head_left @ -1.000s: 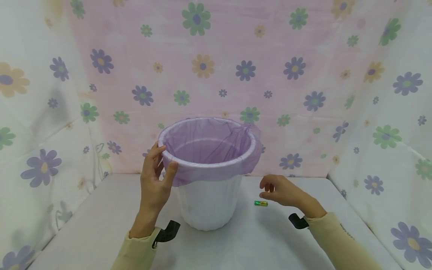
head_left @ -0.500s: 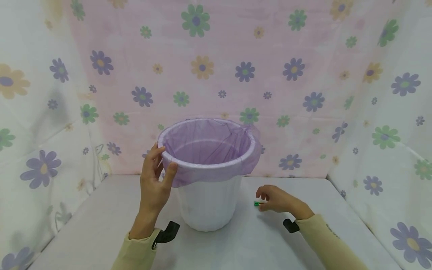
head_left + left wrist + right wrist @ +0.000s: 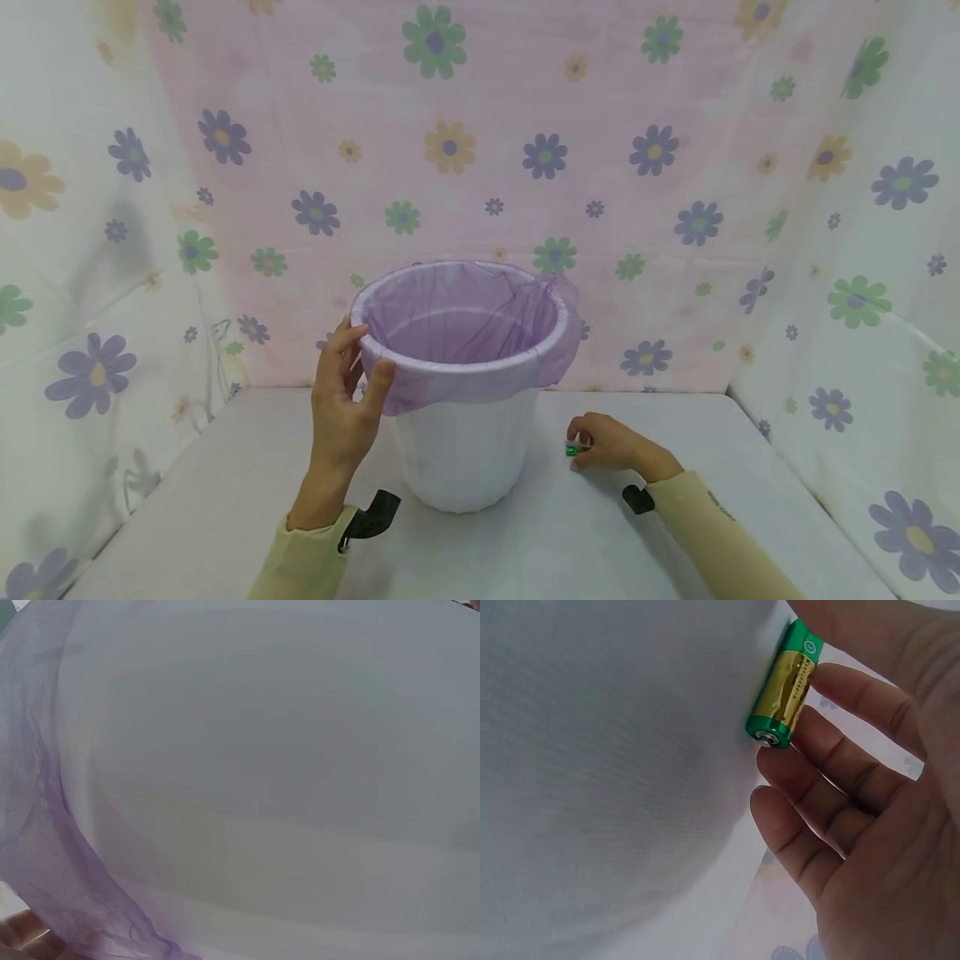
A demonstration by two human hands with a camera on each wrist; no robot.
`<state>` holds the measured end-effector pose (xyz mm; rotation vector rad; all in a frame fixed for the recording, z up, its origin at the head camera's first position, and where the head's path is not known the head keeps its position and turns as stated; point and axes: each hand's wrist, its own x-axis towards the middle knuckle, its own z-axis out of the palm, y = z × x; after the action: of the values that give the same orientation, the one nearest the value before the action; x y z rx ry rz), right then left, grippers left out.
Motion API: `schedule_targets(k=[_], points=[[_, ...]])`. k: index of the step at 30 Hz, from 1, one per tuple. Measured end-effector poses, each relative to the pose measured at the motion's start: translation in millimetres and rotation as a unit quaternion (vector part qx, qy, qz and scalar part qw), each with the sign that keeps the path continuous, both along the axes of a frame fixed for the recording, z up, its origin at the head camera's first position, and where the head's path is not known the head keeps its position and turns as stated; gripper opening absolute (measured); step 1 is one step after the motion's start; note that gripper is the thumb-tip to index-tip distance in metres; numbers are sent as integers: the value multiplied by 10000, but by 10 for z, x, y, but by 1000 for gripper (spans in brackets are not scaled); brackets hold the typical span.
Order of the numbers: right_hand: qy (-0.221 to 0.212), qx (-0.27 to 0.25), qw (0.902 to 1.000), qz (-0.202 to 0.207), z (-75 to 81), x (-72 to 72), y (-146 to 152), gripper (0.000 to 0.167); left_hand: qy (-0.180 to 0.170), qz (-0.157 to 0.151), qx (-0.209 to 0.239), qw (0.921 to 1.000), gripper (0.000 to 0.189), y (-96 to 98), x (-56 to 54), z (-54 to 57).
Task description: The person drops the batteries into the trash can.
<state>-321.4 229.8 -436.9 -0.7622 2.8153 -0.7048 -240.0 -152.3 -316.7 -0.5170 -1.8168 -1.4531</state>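
A white trash bin (image 3: 465, 454) stands on the table, lined with a purple bag (image 3: 442, 387) folded over its rim. My left hand (image 3: 345, 417) grips the bin's left side at the rim, thumb in front over the bag. To the right of the bin, my right hand (image 3: 615, 443) is low at the tabletop, thumb and fingers around a green and gold battery (image 3: 784, 686). In the right wrist view the fingertips touch the battery's side; the thumb's tip is out of sight. Only the battery's green end shows in the head view. Bin wall and bag fill the left wrist view.
The white-covered table (image 3: 225, 500) is enclosed by a pink flowered cloth (image 3: 487, 100) behind and pale flowered cloths at both sides. Black camera mounts (image 3: 372, 514) sit on the wrists.
My right hand has come down and slightly left to the battery, and its fingers have closed around it. The left hand and the bin have stayed in place.
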Motion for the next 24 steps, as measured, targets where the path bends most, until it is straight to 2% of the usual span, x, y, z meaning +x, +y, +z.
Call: schedule_targets(k=[12,24], points=[[-487,-184,9985,180,-19,33,-36,12,9,-55,72,10000,51,5,-5,16],[-523,-189,9984,142,17,93,-32,11,0,-65,79,9999,51,9,0,7]])
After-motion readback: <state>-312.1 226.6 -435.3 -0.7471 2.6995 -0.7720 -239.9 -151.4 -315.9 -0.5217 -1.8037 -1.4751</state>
